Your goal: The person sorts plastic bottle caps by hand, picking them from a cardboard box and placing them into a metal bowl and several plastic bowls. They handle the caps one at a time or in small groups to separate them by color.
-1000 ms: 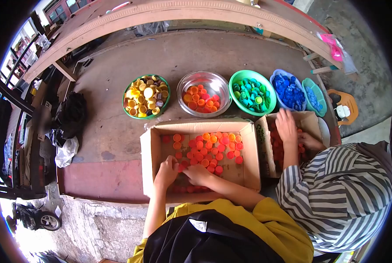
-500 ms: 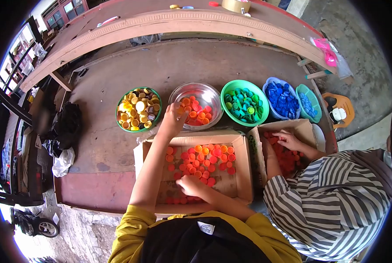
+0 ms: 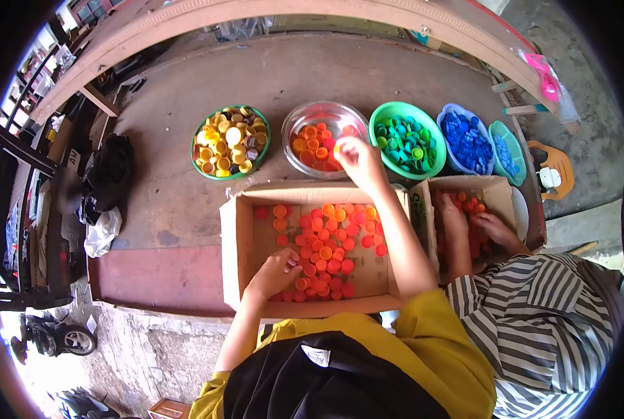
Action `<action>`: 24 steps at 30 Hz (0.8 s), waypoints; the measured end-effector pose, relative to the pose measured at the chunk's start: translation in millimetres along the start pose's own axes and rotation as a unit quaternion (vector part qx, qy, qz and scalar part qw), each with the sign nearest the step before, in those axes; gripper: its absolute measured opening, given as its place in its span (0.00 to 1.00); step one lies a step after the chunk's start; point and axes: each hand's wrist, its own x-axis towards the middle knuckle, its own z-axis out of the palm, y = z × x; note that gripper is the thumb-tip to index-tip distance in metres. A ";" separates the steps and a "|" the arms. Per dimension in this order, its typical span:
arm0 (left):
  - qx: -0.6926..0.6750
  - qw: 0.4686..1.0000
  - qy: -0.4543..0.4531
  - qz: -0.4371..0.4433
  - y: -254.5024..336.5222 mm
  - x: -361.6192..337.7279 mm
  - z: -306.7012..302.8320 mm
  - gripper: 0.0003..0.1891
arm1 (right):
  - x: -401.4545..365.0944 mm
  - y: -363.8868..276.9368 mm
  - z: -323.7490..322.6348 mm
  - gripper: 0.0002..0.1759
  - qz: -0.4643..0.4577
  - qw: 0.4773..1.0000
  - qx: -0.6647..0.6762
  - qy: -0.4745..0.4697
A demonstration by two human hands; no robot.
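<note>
My right hand [image 3: 360, 162] is at the right rim of the metal bowl [image 3: 359, 115], its fingers pinched on an orange bottle cap [image 3: 338, 151]. Orange and red caps [image 3: 314, 144] lie inside that bowl. Below it, my left hand [image 3: 277, 274] is at the left part of the cardboard box [image 3: 236, 244], beside loose red and orange caps [image 3: 324, 253]. Its fingers are curled together, and I cannot make out whether anything is between them.
Left of the metal bowl stands a green-rimmed basket of yellow caps [image 3: 231, 142]. To its right are a green basin [image 3: 385, 114], a blue bowl [image 3: 469, 112] and a teal bowl [image 3: 504, 129]. At right, a co-worker's hands [image 3: 495, 230] reach into a smaller box [image 3: 429, 230].
My left hand has gone from the metal bowl down into the cardboard box. My right hand has risen from the box to the bowl with an orange cap. The view has shifted.
</note>
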 end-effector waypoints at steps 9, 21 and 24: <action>0.162 0.978 -0.128 0.017 -6.0 -13.8 32.4 0.23 | -82.4 -44.5 7.1 0.07 0.104 0.942 -0.016 -0.319; 0.213 0.965 -0.145 0.059 -23.9 -2.4 48.2 0.20 | -187.1 -3.0 31.3 0.40 0.223 0.802 -0.345 -0.433; 0.196 0.970 -0.137 0.054 -27.4 -2.0 47.4 0.20 | -180.1 -8.0 21.0 0.35 0.207 0.813 -0.326 -0.437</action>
